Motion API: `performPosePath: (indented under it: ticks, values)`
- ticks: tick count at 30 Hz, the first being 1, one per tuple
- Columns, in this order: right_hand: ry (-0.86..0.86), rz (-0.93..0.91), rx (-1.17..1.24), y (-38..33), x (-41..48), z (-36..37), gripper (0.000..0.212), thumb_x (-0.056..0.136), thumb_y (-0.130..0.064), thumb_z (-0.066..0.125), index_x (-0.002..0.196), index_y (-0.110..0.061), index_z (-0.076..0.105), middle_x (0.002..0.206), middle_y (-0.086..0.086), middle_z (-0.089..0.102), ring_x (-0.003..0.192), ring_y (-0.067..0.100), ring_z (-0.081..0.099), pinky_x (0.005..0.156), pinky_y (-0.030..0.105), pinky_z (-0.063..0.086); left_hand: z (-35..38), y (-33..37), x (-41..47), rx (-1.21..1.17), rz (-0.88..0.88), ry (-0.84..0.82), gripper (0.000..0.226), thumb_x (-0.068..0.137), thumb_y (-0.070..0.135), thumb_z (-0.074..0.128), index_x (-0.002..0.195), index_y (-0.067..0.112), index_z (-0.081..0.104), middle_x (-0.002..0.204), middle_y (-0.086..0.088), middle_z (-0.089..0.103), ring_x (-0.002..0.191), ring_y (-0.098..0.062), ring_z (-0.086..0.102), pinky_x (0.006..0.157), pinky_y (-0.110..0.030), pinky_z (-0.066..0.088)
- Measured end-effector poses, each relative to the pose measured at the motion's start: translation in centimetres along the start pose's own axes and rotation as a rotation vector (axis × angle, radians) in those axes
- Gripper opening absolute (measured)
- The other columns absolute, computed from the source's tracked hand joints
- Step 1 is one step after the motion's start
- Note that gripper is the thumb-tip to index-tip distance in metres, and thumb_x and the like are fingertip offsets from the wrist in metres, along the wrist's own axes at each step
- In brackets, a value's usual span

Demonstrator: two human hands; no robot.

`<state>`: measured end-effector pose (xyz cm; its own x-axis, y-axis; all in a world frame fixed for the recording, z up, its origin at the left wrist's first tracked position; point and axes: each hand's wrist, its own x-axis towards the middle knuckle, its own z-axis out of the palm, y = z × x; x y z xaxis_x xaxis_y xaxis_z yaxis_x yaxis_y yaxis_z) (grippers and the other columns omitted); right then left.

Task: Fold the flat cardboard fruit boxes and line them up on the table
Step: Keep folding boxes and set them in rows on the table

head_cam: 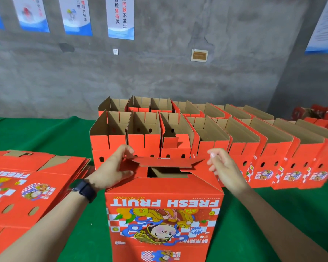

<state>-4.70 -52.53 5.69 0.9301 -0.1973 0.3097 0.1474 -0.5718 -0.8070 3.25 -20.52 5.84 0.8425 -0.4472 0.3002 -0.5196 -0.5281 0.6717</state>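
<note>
The box [164, 214] being folded stands at the near edge of the green counter [273, 214], print upside down, its end not yet closed. The left hand [117, 167] pinches the left end of the far flap [165, 161], which is bent over the opening. The right hand [223, 167] hovers half-curled just beside the flap's right tip. Whether it touches is hard to tell.

The risks from here:
- The flap is held at one end only, so it could twist and miss its slot, creasing the tab.
- Pressing down hard might buckle the unlocked walls.
- A forward shove would knock the folded boxes [235, 140] right behind out of line.
- The left elbow could drag the flat boxes [27, 186] askew.
</note>
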Motion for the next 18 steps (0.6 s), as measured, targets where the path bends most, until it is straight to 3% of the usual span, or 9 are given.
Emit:
performPosePath:
  ticks: [2, 4, 8, 11, 13, 15, 18]
  values:
    - [-0.05, 0.012, -0.063, 0.0, 0.3, 0.3, 0.046, 0.099, -0.049, 0.022, 0.13, -0.033, 0.052, 0.117, -0.011, 0.052, 0.108, 0.008, 0.049, 0.095, 0.03, 0.036, 0.0, -0.1, 0.2, 0.039, 0.015, -0.021, 0.038, 0.08, -0.004, 0.068, 0.104, 0.019, 0.05, 0.108, -0.002, 0.053, 0.101, -0.018, 0.056, 0.087, -0.012, 0.04]
    - [-0.09, -0.019, -0.181, 0.0, 0.7, 0.6, 0.056, 0.097, -0.052, 0.018, 0.132, -0.03, 0.056, 0.123, -0.012, 0.049, 0.118, 0.003, 0.036, 0.101, 0.027, 0.023, -0.1, -0.1, 0.2, 0.108, 0.021, -0.035, 0.024, 0.083, 0.0, 0.067, 0.097, 0.018, 0.059, 0.107, -0.001, 0.053, 0.101, -0.016, 0.054, 0.085, -0.01, 0.036]
    - [-0.311, -0.036, -0.346, 0.0, 1.8, 1.4, 0.044, 0.096, -0.047, 0.048, 0.138, -0.034, 0.049, 0.148, -0.009, 0.037, 0.141, 0.012, 0.024, 0.117, 0.038, 0.017, 0.1, 0.0, 0.1, 0.09, -0.02, -0.018, 0.02, 0.09, -0.001, 0.055, 0.087, 0.018, 0.064, 0.105, 0.0, 0.052, 0.101, -0.018, 0.054, 0.089, -0.023, 0.036]
    - [-0.395, -0.01, -0.472, -0.7, 2.5, 1.8, 0.063, 0.087, -0.046, 0.063, 0.144, -0.034, 0.038, 0.15, -0.005, 0.031, 0.14, 0.017, 0.021, 0.114, 0.04, 0.021, 0.3, 0.4, 0.4, 0.147, -0.038, -0.036, 0.014, 0.093, 0.03, 0.057, 0.081, 0.022, 0.058, 0.101, 0.003, 0.048, 0.093, -0.019, 0.055, 0.081, -0.025, 0.043]
    - [-0.406, 0.023, -0.51, -1.2, 3.0, 1.9, 0.069, 0.084, -0.049, 0.065, 0.145, -0.034, 0.036, 0.145, -0.003, 0.032, 0.136, 0.019, 0.022, 0.109, 0.04, 0.025, 0.4, 0.9, 0.8, 0.281, -0.074, -0.09, 0.03, 0.082, 0.05, 0.063, 0.088, 0.022, 0.056, 0.105, 0.002, 0.045, 0.094, -0.018, 0.054, 0.081, -0.027, 0.046]
    - [-0.431, 0.049, -0.582, -1.4, 3.6, 1.9, 0.073, 0.083, -0.051, 0.065, 0.146, -0.032, 0.034, 0.142, 0.0, 0.032, 0.135, 0.022, 0.022, 0.108, 0.041, 0.025, 0.5, 1.5, 1.3, 0.407, -0.147, -0.157, 0.057, 0.072, 0.062, 0.067, 0.111, 0.023, 0.052, 0.118, 0.0, 0.045, 0.108, -0.021, 0.049, 0.092, -0.034, 0.045]
    - [-0.472, 0.057, -0.671, -1.7, 4.1, 2.2, 0.082, 0.08, -0.053, 0.068, 0.148, -0.028, 0.029, 0.141, 0.004, 0.029, 0.136, 0.024, 0.023, 0.111, 0.042, 0.026, 0.9, 2.0, 2.0, 0.509, -0.257, -0.234, 0.099, 0.071, 0.064, 0.068, 0.148, 0.022, 0.022, 0.145, -0.004, 0.036, 0.132, -0.027, 0.03, 0.109, -0.043, 0.032]
